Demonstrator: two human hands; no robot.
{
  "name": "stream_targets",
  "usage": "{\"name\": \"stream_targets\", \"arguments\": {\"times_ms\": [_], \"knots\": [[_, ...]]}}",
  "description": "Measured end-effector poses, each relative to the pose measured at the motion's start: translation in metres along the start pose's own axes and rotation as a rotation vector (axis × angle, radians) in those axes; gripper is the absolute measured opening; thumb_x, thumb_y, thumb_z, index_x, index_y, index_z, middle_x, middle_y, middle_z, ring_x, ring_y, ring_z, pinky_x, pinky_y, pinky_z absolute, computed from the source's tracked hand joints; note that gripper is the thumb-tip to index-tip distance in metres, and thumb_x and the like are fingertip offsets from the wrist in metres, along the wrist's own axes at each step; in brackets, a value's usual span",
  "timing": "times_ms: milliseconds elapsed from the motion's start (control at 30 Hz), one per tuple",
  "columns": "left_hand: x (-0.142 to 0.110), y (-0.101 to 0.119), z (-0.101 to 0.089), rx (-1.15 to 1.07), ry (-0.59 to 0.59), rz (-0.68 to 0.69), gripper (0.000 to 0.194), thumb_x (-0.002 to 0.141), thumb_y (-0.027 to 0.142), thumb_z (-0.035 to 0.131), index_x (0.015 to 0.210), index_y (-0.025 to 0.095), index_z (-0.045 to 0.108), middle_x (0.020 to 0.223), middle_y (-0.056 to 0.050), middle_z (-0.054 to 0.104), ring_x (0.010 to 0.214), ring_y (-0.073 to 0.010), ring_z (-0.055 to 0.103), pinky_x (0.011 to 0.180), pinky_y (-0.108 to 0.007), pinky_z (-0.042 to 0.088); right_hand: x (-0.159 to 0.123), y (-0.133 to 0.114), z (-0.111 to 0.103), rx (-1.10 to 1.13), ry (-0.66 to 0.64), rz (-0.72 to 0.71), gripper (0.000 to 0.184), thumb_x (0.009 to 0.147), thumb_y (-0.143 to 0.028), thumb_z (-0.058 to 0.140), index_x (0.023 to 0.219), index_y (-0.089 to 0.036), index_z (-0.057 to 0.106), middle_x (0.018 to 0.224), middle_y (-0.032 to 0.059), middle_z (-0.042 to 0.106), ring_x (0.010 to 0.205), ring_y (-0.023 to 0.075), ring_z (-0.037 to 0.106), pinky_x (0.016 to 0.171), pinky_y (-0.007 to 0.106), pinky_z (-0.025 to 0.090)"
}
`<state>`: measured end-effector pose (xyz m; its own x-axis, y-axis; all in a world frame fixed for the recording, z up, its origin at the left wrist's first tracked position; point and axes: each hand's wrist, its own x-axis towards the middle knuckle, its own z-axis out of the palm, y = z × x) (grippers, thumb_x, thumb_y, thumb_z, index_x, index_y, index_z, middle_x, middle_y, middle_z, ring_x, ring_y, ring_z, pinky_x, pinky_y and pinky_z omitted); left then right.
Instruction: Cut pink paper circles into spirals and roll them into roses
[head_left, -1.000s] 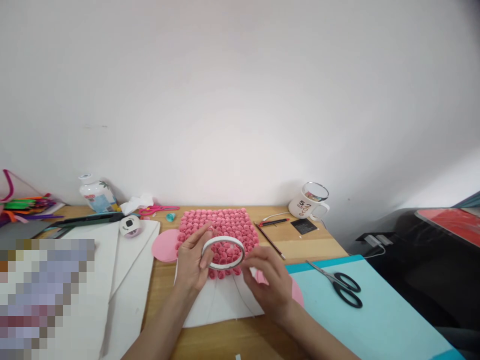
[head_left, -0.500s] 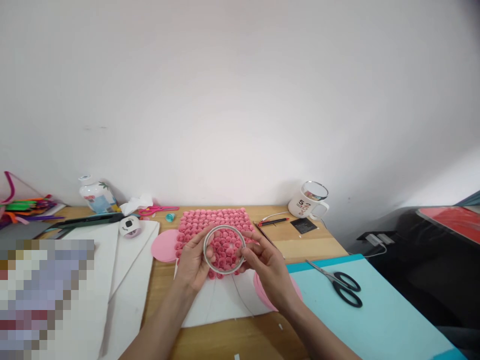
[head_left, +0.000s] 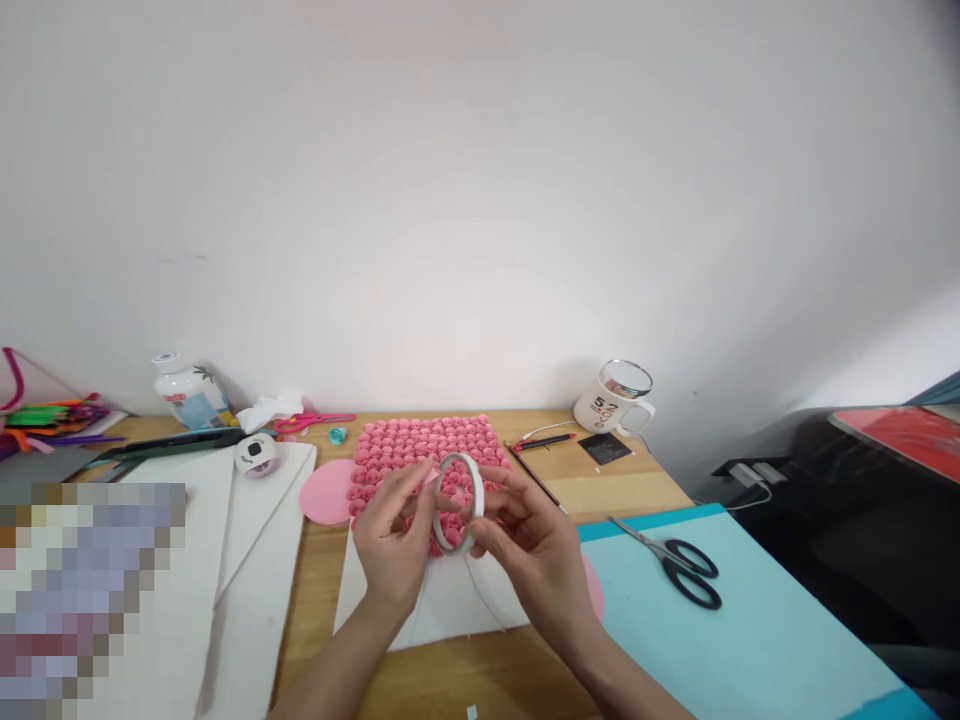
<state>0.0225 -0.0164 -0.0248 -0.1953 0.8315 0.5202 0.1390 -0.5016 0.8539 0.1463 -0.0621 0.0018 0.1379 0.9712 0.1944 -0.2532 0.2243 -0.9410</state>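
Observation:
A thin roll of white tape [head_left: 478, 490] is upright between my hands, turned partly edge-on. My right hand [head_left: 536, 545] grips its right side, thumb in front and fingers behind. At the roll's left edge, my left hand [head_left: 394, 535] pinches with thumb and index finger; what lies right at those fingertips is hard to make out. Behind and below is a block of pink rolled paper roses [head_left: 427, 435] in rows on a white sheet [head_left: 405, 610]. A pink paper circle [head_left: 326, 492] lies left of the roses, and another [head_left: 594, 590] is mostly hidden by my right hand.
Black-handled scissors [head_left: 686, 570] lie on a light blue board [head_left: 750, 620] at right. Toward the wall stand a white mug [head_left: 611, 400] and a white bottle [head_left: 187, 390]. Pink scissors [head_left: 315, 422], a pen [head_left: 547, 443] and a white tape dispenser [head_left: 255, 455] are around the roses.
The roll of tape has turned from facing me to nearly edge-on. My left hand's fingers have drawn together at its left edge. My right hand keeps its hold.

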Motion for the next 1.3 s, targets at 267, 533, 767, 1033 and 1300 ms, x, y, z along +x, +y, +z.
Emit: {"name": "stream_targets", "arguments": {"times_ms": [267,533,767,1033,1300], "knots": [[0.002,-0.002,-0.001,-0.055,0.028,0.016,0.02,0.079,0.024,0.064,0.097,0.022,0.071,0.092,-0.003,0.069,0.035,-0.0018,0.046,0.032,-0.017,0.041,0.01,0.0,0.009,0.248,-0.01,0.087,0.053,0.068,-0.017,0.074,0.117,-0.023,0.056,0.103,0.006,0.068,0.093,0.0202,0.064,0.08,0.033,0.053],[0.0,-0.007,-0.002,0.058,0.042,0.145,0.02,0.079,0.021,0.063,0.097,0.023,0.072,0.094,-0.005,0.07,0.058,-0.0108,0.063,0.044,-0.018,0.049,0.005,0.006,0.02,0.155,0.025,0.116,0.054,0.061,-0.007,0.077,0.108,-0.024,0.058,0.075,-0.0023,0.066,0.067,0.0136,0.062,0.061,0.025,0.053],[0.001,-0.004,0.0,-0.016,-0.004,0.082,0.017,0.079,0.023,0.063,0.094,0.021,0.072,0.095,-0.005,0.068,0.033,-0.0013,0.046,0.03,-0.016,0.041,0.025,0.001,0.009,0.585,0.186,0.422,0.029,0.06,-0.02,0.081,0.085,-0.017,0.066,0.082,0.0029,0.071,0.07,0.0126,0.065,0.065,0.023,0.055],[0.002,-0.007,-0.001,0.038,0.106,0.098,0.018,0.079,0.024,0.062,0.095,0.02,0.071,0.094,-0.004,0.068,0.034,0.0005,0.042,0.031,-0.015,0.039,0.003,0.006,0.019,0.129,0.071,0.111,0.042,0.062,-0.021,0.08,0.099,-0.019,0.06,0.086,0.0032,0.073,0.076,0.0164,0.067,0.067,0.027,0.054],[0.002,-0.008,-0.002,-0.021,0.12,0.088,0.02,0.08,0.022,0.062,0.098,0.021,0.069,0.095,-0.003,0.065,0.035,0.0003,0.044,0.031,-0.015,0.039,0.002,0.007,0.022,0.055,0.124,0.097,0.037,0.067,-0.024,0.074,0.098,-0.018,0.055,0.075,0.0021,0.069,0.068,0.0176,0.066,0.063,0.03,0.053]]}}
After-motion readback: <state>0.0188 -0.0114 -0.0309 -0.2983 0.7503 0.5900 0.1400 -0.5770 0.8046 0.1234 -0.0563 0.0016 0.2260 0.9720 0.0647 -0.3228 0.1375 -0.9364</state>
